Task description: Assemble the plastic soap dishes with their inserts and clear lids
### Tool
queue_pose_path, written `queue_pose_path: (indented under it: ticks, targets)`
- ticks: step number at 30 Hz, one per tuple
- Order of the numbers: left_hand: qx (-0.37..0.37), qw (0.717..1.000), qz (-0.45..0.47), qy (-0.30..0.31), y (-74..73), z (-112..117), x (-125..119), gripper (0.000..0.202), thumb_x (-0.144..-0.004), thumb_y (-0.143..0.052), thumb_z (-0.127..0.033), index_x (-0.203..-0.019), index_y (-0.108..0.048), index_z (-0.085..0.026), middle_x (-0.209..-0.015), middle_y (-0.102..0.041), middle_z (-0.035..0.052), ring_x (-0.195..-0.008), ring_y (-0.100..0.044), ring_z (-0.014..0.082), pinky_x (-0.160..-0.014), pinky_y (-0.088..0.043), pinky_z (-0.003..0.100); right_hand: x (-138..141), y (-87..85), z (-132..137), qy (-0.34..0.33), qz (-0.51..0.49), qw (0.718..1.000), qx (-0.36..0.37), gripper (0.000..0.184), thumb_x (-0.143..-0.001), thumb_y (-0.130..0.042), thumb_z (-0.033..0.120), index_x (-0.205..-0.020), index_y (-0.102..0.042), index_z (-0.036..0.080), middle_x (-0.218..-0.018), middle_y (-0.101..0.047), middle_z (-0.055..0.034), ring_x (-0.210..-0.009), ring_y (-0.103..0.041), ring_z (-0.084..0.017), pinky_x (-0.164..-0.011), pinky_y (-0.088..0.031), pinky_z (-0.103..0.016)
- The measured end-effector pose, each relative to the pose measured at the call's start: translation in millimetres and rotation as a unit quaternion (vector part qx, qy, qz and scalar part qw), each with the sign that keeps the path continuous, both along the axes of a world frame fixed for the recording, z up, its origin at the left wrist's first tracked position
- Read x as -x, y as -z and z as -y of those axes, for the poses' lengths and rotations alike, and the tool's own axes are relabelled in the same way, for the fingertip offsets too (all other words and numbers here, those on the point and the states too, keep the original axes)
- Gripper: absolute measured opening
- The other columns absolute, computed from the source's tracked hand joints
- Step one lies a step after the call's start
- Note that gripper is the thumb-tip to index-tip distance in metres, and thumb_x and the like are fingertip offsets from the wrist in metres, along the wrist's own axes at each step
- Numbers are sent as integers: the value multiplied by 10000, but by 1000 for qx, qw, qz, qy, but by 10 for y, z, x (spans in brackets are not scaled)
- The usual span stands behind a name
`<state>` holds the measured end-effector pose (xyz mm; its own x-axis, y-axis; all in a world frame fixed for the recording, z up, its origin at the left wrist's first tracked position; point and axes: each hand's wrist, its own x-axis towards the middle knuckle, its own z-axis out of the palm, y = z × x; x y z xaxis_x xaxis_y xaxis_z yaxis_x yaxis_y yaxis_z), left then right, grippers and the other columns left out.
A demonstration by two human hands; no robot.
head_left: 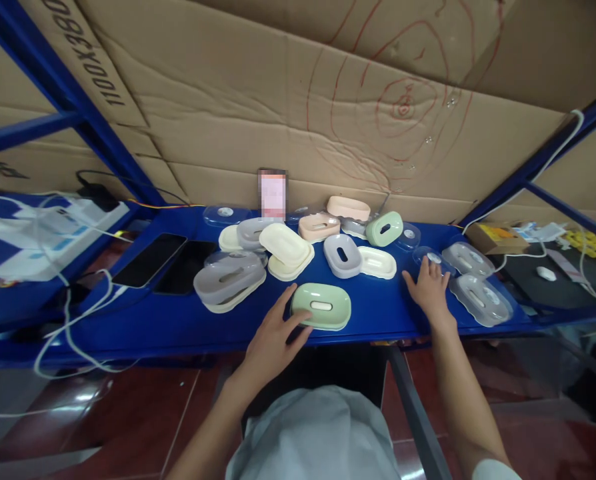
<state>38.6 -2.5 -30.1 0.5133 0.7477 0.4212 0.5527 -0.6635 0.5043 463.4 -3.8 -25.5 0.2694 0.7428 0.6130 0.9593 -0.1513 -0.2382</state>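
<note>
A green soap dish (335,297) with a cream slot in its middle lies near the table's front edge. My left hand (278,333) is at its left side, fingers apart, with fingertips at the rim. On the right, my right hand (431,293) reaches over the table with fingers spread, fingertips at a clear plastic lid (421,253). Whether they press on the lid I cannot tell. Between the hands and farther back lie a grey soap dish part (331,260) and a cream tray (385,262). Another green dish part (395,227) leans behind them.
Stacked grey dishes (205,280) and cream trays (283,243) fill the left middle. Peach pieces (355,209) lie at the back near a propped phone (273,193). Clear lids (483,300) sit far right. Dark phones (151,260) and white cables (68,320) lie left.
</note>
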Motion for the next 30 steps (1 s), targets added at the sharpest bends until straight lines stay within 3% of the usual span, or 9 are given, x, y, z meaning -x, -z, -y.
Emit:
queue_pose_path:
  ticks: [3, 5, 8, 11, 16, 19, 21, 25, 30]
  targets:
    - [8, 1000, 0, 2, 4, 0, -3, 223, -1048, -598, -323, -1228, -721, -276, -1719, -358, 129, -1531, -482, 344, -1151, -544, 511, -31, 201, 27, 22, 2, 1000, 20, 657, -1041, -446, 670, -1475, -553, 189, -1419, -642, -246, -1410, -536, -468, -1169, -277, -838]
    - [9, 1000, -3, 1, 17, -3, -5, 219, -1044, -609, -325, -1228, -719, -280, -1709, -380, 129, -1521, -496, 337, -1151, -545, 503, -38, 268, 65, 36, 2, 999, 13, 688, -1026, -485, 689, -1490, -532, 183, -1503, -575, -246, -1457, -474, -473, -1199, -249, -811]
    - [9, 1000, -3, -2, 37, -12, -2, 216, -1038, -623, -327, -1226, -716, -279, -1702, -393, 131, -1520, -499, 333, -1153, -543, 500, -77, 258, 131, 91, -26, 995, 22, 825, -963, -539, 772, -1504, -503, 150, -1537, -511, -278, -1464, -426, -533, -1143, -270, -859]
    - [24, 1000, 8, 5, 43, -21, 13, 222, -1042, -619, -326, -1243, -706, -289, -1704, -398, 113, -1529, -489, 317, -1173, -527, 497, 2, 125, 248, 91, -58, 994, 17, 767, -977, -538, 746, -1475, -520, 163, -1509, -526, -274, -1426, -484, -520, -1078, -396, -829]
    - [98, 993, 62, 15, 44, -45, 48, 473, -1012, -678, -320, -1465, -545, -327, -1655, -488, 86, -1500, -530, 261, -1226, -480, 459, 684, -169, 566, -135, -87, 987, -21, 643, -1002, -636, 537, -1538, -440, 243, -1649, -398, -201, -1552, -392, -411, -1209, -423, -640]
    - [133, 986, 96, 8, 64, -63, 61, 668, -986, -722, -331, -1576, -411, -339, -1649, -501, 95, -1507, -521, 266, -1249, -448, 478, 1171, -221, 641, -332, -91, 935, 86, 655, -980, -697, 510, -1540, -458, 268, -1656, -403, -175, -1543, -421, -372, -1210, -454, -573]
    - [156, 982, 109, 12, 80, -71, 71, 722, -972, -744, -355, -1596, -382, -342, -1645, -509, 99, -1493, -536, 273, -1237, -459, 484, 1400, -217, 588, -407, -73, 899, 145, 649, -993, -700, 495, -1563, -469, 289, -1681, -389, -158, -1558, -399, -358, -1222, -439, -566]
    - [175, 977, 118, 29, 96, -78, 91, 724, -968, -745, -358, -1599, -389, -349, -1640, -517, 90, -1478, -551, 268, -1215, -481, 468, 1598, -205, 378, -460, -30, 871, 171, 671, -1009, -694, 500, -1612, -459, 322, -1729, -345, -129, -1599, -325, -351, -1259, -378, -589]
    - [178, 975, 128, 32, 91, -84, 88, 713, -964, -749, -350, -1591, -411, -358, -1643, -513, 78, -1492, -533, 269, -1244, -447, 474, 1562, -172, 278, -473, -22, 865, 165, 669, -1012, -690, 485, -1619, -470, 307, -1745, -330, -104, -1621, -289, -336, -1284, -368, -571]
